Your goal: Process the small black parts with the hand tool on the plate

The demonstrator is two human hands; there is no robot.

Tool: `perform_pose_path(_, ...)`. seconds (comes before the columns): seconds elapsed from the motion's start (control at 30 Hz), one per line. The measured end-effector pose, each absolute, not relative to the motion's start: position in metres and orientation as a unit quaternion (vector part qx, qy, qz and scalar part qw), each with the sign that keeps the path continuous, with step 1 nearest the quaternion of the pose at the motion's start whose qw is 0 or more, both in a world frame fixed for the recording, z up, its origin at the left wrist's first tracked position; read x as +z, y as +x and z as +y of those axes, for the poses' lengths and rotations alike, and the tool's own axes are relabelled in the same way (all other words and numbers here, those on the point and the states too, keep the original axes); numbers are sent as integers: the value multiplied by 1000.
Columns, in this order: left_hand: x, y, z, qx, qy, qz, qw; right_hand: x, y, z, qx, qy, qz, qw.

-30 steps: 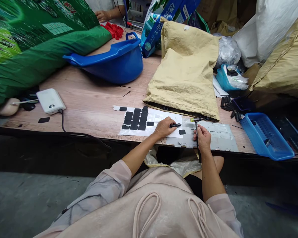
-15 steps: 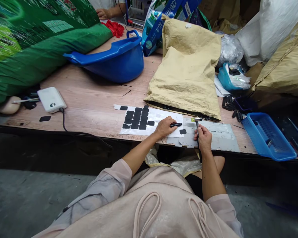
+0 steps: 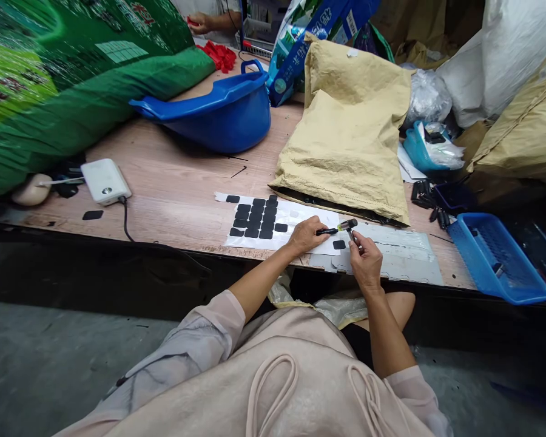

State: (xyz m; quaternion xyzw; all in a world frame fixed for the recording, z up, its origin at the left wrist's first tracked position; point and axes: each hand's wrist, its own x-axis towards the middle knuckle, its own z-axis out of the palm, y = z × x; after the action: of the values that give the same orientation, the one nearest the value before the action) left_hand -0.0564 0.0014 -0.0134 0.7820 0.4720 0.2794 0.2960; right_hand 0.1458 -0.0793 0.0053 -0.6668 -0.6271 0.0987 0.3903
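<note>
The tabletop point(image 3: 177, 176) is bright, the floor point(image 3: 64, 358) dim, and glare flecks the green bag point(image 3: 86, 79).

A slim black piece point(image 3: 328, 231) points toward three o'clock, its tip near a small hammer point(image 3: 347, 224), yellow face toward eight o'clock.

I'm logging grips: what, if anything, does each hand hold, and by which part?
The right hand holds a small hammer by its handle; the left hand holds a slim black piece by the end away from the hammer.
</note>
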Motion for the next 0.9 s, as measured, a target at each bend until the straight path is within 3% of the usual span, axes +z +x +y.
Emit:
perform_pose_path(0.23,-14,-56,2,278,781,470,303,7,137,-80,32,-663,-658,356)
perform_pose_path(0.57,-13,-56,1,281,778,471,305,9,123,-86,46,-638,-691,336)
perform_pose_path(0.7,-10,-56,0,279,775,475,309,11,144,-77,-5,-659,-672,338)
perform_pose_path(0.9,-8,-55,-2,274,775,482,304,5,209,-53,-87,-663,-700,252)
